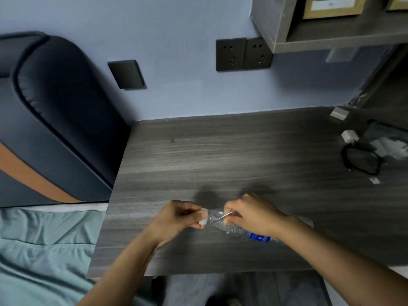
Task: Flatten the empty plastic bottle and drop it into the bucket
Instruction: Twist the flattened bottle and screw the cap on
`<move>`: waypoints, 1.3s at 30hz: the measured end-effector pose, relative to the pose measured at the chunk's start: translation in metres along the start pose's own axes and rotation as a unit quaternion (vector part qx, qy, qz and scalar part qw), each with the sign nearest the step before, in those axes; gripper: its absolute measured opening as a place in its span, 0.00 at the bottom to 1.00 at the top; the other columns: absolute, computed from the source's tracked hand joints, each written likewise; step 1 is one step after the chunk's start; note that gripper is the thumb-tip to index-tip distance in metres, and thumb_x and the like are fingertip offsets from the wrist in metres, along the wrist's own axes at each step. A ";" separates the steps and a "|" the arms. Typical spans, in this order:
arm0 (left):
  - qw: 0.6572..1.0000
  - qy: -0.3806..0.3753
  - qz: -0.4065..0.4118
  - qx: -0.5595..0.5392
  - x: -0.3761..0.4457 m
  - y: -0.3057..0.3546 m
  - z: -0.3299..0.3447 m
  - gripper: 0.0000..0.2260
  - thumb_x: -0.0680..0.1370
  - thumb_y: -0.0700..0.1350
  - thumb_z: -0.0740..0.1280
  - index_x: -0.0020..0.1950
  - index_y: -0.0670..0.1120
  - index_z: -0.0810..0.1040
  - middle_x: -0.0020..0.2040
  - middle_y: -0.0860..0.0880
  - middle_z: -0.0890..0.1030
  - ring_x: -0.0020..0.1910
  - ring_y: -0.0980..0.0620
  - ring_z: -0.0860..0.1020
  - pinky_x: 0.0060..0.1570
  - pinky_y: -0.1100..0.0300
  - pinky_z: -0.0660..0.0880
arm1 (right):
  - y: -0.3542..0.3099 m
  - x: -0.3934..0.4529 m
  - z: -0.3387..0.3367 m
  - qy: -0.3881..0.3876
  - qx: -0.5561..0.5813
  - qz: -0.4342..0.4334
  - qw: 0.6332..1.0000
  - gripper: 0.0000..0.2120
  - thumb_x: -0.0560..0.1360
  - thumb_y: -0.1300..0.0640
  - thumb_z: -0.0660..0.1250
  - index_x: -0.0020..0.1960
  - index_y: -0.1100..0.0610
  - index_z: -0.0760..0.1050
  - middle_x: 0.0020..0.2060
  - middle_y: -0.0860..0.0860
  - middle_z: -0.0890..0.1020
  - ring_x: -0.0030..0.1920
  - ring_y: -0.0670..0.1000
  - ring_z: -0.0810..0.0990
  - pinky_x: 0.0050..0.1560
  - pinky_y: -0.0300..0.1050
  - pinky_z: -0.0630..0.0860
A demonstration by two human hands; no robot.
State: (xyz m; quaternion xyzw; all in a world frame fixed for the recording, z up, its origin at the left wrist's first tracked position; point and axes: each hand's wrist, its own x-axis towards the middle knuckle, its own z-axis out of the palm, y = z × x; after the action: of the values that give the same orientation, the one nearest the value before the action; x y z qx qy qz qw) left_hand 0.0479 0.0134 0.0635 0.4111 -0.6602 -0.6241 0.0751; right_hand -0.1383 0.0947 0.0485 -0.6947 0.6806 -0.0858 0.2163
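While both hands' grip pinches it, clear bottle (234, 226) lies crumpled, blue-labelled, white-capped.

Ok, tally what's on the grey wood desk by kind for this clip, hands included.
Clear crumpled plastic bottle with blue label: 1
Small white charger plug: 1
Coiled black cable: 1
Crinkled clear plastic bag: 1
Bare hands on the bottle, left hand at the cap end, right hand on the body: 2
Total: 6

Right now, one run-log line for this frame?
stage: bottle prep | left hand: on white cap | right hand: gripping plastic bottle, lying over table | bucket: not in view
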 end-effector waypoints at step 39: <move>0.993 0.067 0.076 -0.063 -0.010 -0.026 0.011 0.09 0.73 0.34 0.65 0.52 0.33 0.79 0.46 0.29 0.79 0.44 0.44 0.76 0.43 0.68 0.76 | 0.037 -0.054 0.009 -0.134 0.218 0.138 0.957 0.13 0.63 0.54 0.78 0.38 0.53 0.73 0.36 0.49 0.81 0.37 0.48 0.78 0.39 0.45 0.73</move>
State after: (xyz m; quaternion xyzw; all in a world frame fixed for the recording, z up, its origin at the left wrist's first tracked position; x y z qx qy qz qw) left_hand 0.0598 0.0314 0.0420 0.3953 -0.6425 -0.6278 0.1918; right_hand -0.1717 0.1498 0.0347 -0.5351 0.6993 -0.1082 0.4615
